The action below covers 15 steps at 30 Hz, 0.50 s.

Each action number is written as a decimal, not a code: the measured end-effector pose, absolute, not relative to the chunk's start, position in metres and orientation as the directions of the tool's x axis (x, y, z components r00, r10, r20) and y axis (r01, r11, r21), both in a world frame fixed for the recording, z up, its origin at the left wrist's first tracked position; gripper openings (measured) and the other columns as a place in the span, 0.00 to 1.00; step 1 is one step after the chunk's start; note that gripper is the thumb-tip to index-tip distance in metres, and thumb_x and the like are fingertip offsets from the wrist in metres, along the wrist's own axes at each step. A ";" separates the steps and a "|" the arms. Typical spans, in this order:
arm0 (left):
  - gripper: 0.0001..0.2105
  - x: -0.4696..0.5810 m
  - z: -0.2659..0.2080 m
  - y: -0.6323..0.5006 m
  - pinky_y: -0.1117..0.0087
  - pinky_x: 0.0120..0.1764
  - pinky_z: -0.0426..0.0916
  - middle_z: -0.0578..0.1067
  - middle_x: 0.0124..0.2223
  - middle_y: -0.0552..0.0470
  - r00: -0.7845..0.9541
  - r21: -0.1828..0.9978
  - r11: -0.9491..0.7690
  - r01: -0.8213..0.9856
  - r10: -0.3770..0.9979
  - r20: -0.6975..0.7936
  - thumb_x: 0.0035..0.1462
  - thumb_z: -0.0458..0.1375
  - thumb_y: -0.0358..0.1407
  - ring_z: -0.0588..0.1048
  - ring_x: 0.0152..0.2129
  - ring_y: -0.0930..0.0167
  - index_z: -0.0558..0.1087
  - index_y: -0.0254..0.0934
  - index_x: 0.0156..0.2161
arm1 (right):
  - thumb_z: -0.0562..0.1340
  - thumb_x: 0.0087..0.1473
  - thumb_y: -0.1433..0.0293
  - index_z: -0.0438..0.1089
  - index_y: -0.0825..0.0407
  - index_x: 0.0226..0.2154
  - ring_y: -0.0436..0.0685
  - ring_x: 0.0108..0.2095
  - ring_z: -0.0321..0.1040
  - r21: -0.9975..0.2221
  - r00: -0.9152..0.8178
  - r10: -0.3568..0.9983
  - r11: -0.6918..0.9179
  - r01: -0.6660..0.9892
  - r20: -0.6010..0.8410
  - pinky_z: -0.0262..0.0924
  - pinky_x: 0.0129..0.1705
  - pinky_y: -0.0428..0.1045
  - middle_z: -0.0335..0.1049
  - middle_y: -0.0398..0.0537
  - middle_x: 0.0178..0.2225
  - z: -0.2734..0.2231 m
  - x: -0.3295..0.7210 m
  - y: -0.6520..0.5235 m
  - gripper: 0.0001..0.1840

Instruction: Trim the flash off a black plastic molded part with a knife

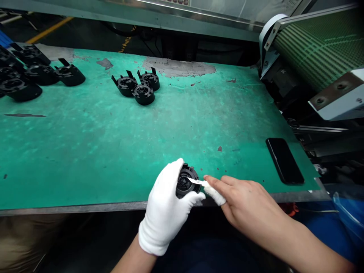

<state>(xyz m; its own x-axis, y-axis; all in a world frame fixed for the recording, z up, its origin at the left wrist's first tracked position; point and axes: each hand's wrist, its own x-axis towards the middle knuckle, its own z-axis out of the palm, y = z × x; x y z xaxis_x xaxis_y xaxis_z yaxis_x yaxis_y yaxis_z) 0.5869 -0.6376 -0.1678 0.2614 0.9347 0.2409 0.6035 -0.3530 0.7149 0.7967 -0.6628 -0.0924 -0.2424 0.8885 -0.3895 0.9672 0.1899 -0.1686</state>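
Gripping a round black plastic part (186,182) by its rim over the counter's (113,151) near edge, the gloved left hand (166,210) looks to steady something light and stiff while the right hand's (241,204) fingers (212,181) pinch a small blade (196,182) against it.

Gloved left hand (165,206) gripping black round part (186,181) at near edge of green table (93,151). Bare right hand (241,204) pressing small blade (198,182) to part. Three like parts (138,85) grouped far centre; phone (284,160) lying right.
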 end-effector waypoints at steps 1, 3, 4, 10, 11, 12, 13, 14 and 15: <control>0.38 0.587 -0.168 -0.638 0.52 0.63 0.67 0.70 0.62 0.42 0.262 0.716 -0.351 0.603 0.935 0.238 0.57 0.65 0.50 0.70 0.60 0.57 0.58 0.40 0.66 | 0.53 0.58 0.76 0.61 0.43 0.66 0.65 0.36 0.76 -0.175 -0.253 0.886 0.198 0.964 -0.390 0.66 0.33 0.56 0.75 0.47 0.40 -0.091 0.797 -0.662 0.34; 0.38 0.586 -0.168 -0.637 0.52 0.63 0.67 0.70 0.62 0.42 0.265 0.716 -0.348 0.605 0.936 0.231 0.56 0.66 0.50 0.70 0.60 0.57 0.58 0.41 0.67 | 0.53 0.57 0.76 0.62 0.45 0.66 0.64 0.38 0.76 -0.204 -0.287 0.875 0.222 0.954 -0.391 0.66 0.35 0.56 0.75 0.47 0.42 -0.089 0.799 -0.659 0.34; 0.38 0.586 -0.168 -0.637 0.52 0.63 0.67 0.70 0.62 0.42 0.266 0.715 -0.347 0.606 0.936 0.229 0.56 0.66 0.50 0.70 0.60 0.57 0.58 0.41 0.67 | 0.53 0.57 0.77 0.62 0.45 0.65 0.64 0.39 0.76 -0.218 -0.303 0.870 0.233 0.948 -0.390 0.66 0.36 0.56 0.75 0.48 0.43 -0.088 0.801 -0.657 0.34; 0.39 0.587 -0.169 -0.636 0.54 0.63 0.66 0.69 0.63 0.42 0.264 0.717 -0.342 0.607 0.938 0.225 0.56 0.67 0.50 0.69 0.61 0.58 0.58 0.40 0.67 | 0.53 0.59 0.76 0.63 0.44 0.64 0.63 0.42 0.76 -0.317 -0.343 0.854 0.225 0.921 -0.391 0.67 0.39 0.55 0.76 0.48 0.44 -0.090 0.808 -0.651 0.32; 0.39 0.587 -0.169 -0.636 0.54 0.63 0.66 0.69 0.63 0.42 0.263 0.719 -0.342 0.605 0.938 0.225 0.56 0.67 0.50 0.69 0.61 0.58 0.58 0.40 0.67 | 0.53 0.60 0.76 0.64 0.44 0.64 0.63 0.43 0.76 -0.329 -0.340 0.855 0.215 0.920 -0.391 0.67 0.41 0.55 0.76 0.48 0.44 -0.091 0.808 -0.652 0.31; 0.38 0.587 -0.170 -0.636 0.54 0.63 0.66 0.70 0.63 0.42 0.261 0.720 -0.341 0.605 0.939 0.226 0.56 0.66 0.50 0.69 0.61 0.58 0.58 0.41 0.66 | 0.52 0.60 0.75 0.64 0.45 0.64 0.63 0.43 0.76 -0.331 -0.332 0.858 0.205 0.921 -0.392 0.67 0.42 0.56 0.76 0.48 0.44 -0.092 0.807 -0.654 0.31; 0.38 0.587 -0.170 -0.636 0.54 0.64 0.66 0.70 0.63 0.42 0.259 0.720 -0.340 0.605 0.939 0.226 0.56 0.66 0.50 0.70 0.60 0.58 0.58 0.41 0.66 | 0.52 0.60 0.75 0.64 0.45 0.64 0.64 0.44 0.76 -0.325 -0.322 0.861 0.198 0.925 -0.393 0.67 0.42 0.56 0.76 0.49 0.44 -0.093 0.806 -0.655 0.31; 0.38 0.587 -0.170 -0.636 0.54 0.64 0.66 0.70 0.63 0.43 0.257 0.719 -0.338 0.607 0.940 0.225 0.56 0.66 0.50 0.70 0.60 0.59 0.58 0.41 0.66 | 0.53 0.59 0.76 0.64 0.45 0.64 0.64 0.43 0.76 -0.309 -0.311 0.864 0.193 0.931 -0.396 0.67 0.42 0.57 0.76 0.49 0.44 -0.093 0.804 -0.657 0.31; 0.38 0.587 -0.170 -0.637 0.54 0.64 0.66 0.70 0.63 0.43 0.255 0.716 -0.338 0.610 0.940 0.227 0.56 0.66 0.50 0.70 0.60 0.59 0.58 0.41 0.67 | 0.53 0.58 0.76 0.64 0.45 0.64 0.65 0.42 0.76 -0.284 -0.293 0.869 0.187 0.940 -0.398 0.67 0.41 0.57 0.76 0.49 0.43 -0.093 0.802 -0.658 0.32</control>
<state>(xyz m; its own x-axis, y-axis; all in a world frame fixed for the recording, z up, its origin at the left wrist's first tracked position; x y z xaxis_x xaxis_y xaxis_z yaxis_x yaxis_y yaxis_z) 0.5869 -0.6368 -0.1696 0.2549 0.9399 0.2270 0.6101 -0.3385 0.7164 0.8024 -0.6583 -0.0931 -0.2935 0.8690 -0.3983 0.9403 0.1872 -0.2844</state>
